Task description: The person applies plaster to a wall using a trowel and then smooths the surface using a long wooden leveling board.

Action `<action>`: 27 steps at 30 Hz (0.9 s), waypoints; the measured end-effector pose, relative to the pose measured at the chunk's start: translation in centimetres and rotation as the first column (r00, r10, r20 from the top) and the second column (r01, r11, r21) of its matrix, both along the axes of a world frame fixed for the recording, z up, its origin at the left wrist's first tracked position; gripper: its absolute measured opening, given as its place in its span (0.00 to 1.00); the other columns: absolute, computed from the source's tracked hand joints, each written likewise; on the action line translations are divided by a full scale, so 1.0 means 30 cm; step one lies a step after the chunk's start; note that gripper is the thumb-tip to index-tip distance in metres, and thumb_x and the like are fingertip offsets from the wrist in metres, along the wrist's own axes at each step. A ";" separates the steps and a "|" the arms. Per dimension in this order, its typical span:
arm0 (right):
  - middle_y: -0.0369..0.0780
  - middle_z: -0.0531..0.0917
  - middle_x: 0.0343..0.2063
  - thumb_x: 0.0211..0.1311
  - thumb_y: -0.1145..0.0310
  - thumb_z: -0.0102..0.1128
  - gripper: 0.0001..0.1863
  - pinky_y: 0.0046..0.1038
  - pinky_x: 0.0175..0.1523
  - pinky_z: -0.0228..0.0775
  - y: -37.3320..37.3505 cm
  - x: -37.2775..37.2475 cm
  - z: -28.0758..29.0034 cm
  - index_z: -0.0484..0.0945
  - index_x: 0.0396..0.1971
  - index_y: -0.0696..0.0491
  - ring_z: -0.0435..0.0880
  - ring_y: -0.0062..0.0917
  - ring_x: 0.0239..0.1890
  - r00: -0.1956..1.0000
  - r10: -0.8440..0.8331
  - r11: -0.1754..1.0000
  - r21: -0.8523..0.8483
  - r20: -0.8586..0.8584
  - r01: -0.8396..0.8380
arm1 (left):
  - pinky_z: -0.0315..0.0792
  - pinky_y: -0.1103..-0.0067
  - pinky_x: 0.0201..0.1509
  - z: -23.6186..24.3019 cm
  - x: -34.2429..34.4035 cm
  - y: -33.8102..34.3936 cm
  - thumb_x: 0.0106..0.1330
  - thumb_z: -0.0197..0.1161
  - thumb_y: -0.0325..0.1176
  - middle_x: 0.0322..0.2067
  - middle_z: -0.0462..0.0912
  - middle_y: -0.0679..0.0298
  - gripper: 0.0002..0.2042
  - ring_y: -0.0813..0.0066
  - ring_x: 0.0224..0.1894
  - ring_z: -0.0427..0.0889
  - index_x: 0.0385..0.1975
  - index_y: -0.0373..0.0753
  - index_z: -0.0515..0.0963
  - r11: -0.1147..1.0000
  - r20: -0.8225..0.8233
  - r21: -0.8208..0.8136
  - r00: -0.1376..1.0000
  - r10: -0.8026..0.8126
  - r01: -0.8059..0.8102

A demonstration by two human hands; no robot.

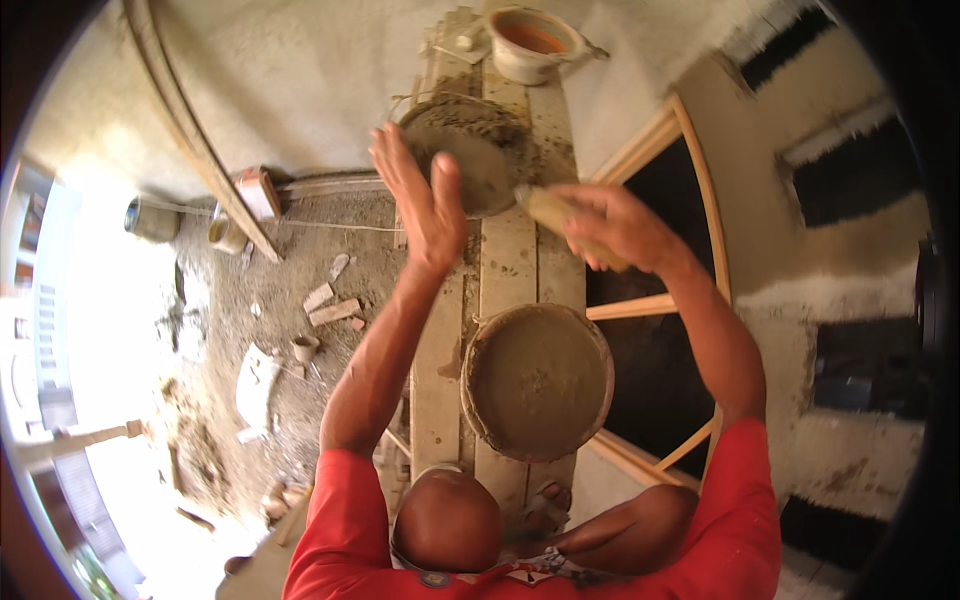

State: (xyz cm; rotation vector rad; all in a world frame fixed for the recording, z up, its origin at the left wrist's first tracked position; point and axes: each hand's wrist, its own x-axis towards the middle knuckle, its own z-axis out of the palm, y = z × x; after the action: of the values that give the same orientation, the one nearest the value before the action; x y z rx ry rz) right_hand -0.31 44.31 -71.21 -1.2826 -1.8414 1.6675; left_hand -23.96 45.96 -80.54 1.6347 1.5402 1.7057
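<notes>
My left hand (425,205) is raised in front of the far mortar bucket (485,160), its fingers stretched and thumb apart, with nothing in it. My right hand (635,230) is closed around a yellowish-brown oblong tool (560,212); motion smears it, so its exact kind is unclear. The tool's far end points toward the right side of that bucket. Wet grey mortar lies in the far bucket, rougher at its back edge. Nearer to me a round bucket (607,400) is filled almost to its rim with smooth grey mortar.
Both buckets stand on a plank scaffold (435,400). A pale pail (518,70) with an orange inside sits at its far end. A wooden window frame (715,220) lies along the right wall. Down on the floor to the left are broken bricks (335,312) and a small pot (305,347).
</notes>
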 end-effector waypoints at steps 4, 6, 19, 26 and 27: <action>0.51 0.84 0.37 0.60 0.64 0.61 0.26 0.35 0.36 0.78 0.121 0.012 -0.065 0.72 0.58 0.57 0.86 0.36 0.31 0.942 -0.218 0.412 0.899 0.257 -0.150 | 0.42 0.58 0.74 0.043 0.006 0.138 0.70 0.41 0.63 0.72 0.41 0.40 0.43 0.46 0.73 0.43 0.72 0.32 0.43 0.997 0.185 -0.066 0.982 0.044 -0.032; 0.54 0.84 0.40 0.60 0.65 0.61 0.25 0.38 0.42 0.78 0.118 0.036 -0.058 0.73 0.56 0.58 0.86 0.41 0.36 0.837 -0.397 0.451 0.874 0.376 -0.180 | 0.54 0.62 0.72 -0.027 0.019 0.144 0.72 0.46 0.58 0.71 0.46 0.41 0.40 0.50 0.70 0.57 0.72 0.33 0.44 0.984 0.250 -0.164 0.961 0.116 -0.076; 0.47 0.80 0.30 0.56 0.74 0.60 0.33 0.30 0.22 0.71 0.012 0.216 -0.478 0.61 0.63 0.60 0.79 0.23 0.22 0.730 -0.683 0.726 -0.132 -0.033 0.674 | 0.44 0.49 0.72 -0.810 -0.034 -0.282 0.55 0.60 0.65 0.73 0.36 0.45 0.55 0.33 0.71 0.42 0.73 0.41 0.36 0.606 -0.475 -0.769 0.816 -0.329 -0.203; 0.52 0.82 0.34 0.52 0.74 0.59 0.32 0.39 0.40 0.75 0.012 0.025 -0.447 0.65 0.60 0.61 0.85 0.41 0.35 0.782 -0.621 0.755 0.316 0.064 0.574 | 0.45 0.50 0.72 -0.819 -0.064 -0.261 0.52 0.62 0.65 0.73 0.34 0.45 0.57 0.34 0.71 0.42 0.73 0.42 0.35 0.564 -0.427 -0.807 0.832 -0.355 -0.173; 0.52 0.82 0.34 0.52 0.74 0.60 0.34 0.37 0.40 0.75 -0.001 0.019 -0.444 0.63 0.62 0.62 0.85 0.39 0.35 0.793 -0.601 0.766 0.356 0.098 0.536 | 0.44 0.50 0.72 -0.829 -0.073 -0.254 0.52 0.63 0.65 0.73 0.34 0.46 0.58 0.34 0.71 0.41 0.73 0.42 0.34 0.558 -0.401 -0.817 0.840 -0.364 -0.149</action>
State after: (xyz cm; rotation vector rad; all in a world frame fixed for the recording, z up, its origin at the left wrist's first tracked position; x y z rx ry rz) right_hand 0.26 44.29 -84.53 -1.6981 -1.5029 0.9040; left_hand -26.14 38.36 -105.40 1.6110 1.9667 0.2184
